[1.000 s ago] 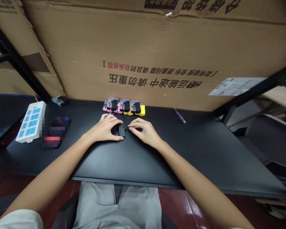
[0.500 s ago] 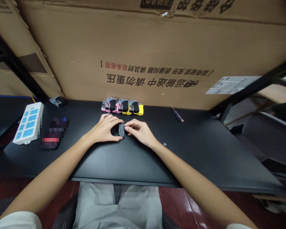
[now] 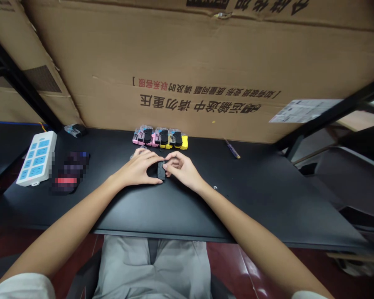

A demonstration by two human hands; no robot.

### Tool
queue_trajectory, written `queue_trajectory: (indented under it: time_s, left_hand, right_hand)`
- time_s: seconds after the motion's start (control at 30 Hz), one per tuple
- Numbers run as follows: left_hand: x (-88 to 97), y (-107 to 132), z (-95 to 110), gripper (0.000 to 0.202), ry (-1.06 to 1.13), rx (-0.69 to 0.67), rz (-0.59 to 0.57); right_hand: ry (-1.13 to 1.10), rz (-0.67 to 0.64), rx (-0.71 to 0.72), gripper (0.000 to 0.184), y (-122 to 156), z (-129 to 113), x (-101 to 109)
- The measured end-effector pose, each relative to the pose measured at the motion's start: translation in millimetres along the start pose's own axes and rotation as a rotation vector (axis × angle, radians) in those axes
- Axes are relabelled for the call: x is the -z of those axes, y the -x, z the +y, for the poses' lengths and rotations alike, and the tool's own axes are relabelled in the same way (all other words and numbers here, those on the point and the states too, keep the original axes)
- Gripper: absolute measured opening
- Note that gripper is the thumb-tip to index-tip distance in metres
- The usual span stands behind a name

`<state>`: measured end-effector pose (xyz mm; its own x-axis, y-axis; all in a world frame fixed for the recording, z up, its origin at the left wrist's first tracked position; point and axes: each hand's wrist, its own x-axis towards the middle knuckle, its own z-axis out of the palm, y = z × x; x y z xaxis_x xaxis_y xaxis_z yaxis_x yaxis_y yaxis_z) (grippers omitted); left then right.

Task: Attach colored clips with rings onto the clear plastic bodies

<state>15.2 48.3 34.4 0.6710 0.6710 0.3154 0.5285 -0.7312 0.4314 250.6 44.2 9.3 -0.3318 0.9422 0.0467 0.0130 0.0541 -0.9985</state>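
Between my two hands sits a small black plastic part [image 3: 161,172], roughly rectangular, just above or on the dark tabletop. My left hand [image 3: 139,168] grips it by its far and near ends, fingers on the far end and thumb on the near one. The fingertips of my right hand [image 3: 182,170] are pinched together at the part's right side; whatever they hold, if anything, is hidden. Behind my hands stands a row of clear-topped cartridges with pink bases [image 3: 141,136] and yellow bases [image 3: 183,142]. A clear piece [image 3: 134,155] shows partly behind my left hand.
A white power strip [image 3: 37,158] and a blurred-out dark object [image 3: 71,170] lie on the left. Behind them is another clear and black cartridge [image 3: 75,131]. A screwdriver [image 3: 232,149] and a small white clip [image 3: 215,187] lie to the right. A cardboard wall [image 3: 190,54] backs the table.
The black part has turned slightly and shifted a little to the right with my left hand. My right fingertips have moved over its upper right edge.
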Motion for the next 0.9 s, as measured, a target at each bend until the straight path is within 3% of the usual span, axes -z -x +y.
queue_trajectory:
  time_s: [0.17, 0.33, 0.47, 0.6, 0.7, 0.9]
  left_hand:
    - [0.0, -1, 3, 0.072, 0.007, 0.019, -0.019]
    - [0.6, -1, 5, 0.066, 0.004, 0.006, -0.052]
    - [2.1, 0, 7, 0.061, 0.015, 0.011, -0.058]
    - [4.1, 1, 11, 0.059, 0.104, 0.024, -0.061]
    - [4.8, 2, 13, 0.061, 0.195, 0.045, -0.079]
    - [-0.4, 4, 12, 0.064, 0.23, 0.043, -0.165]
  right_hand:
    - [0.032, -0.013, -0.031, 0.043, -1, 0, 3]
    - [0.488, 0.117, 0.255, 0.024, -10, 5, 15]
    - [0.838, -0.033, 0.438, 0.037, -22, 13, 21]
    - [1.049, -0.099, 0.446, 0.043, -24, 15, 19]
    - [1.095, -0.132, 0.46, 0.042, -20, 10, 18]
    - [0.983, -0.165, 0.497, 0.031, -13, 1, 27]
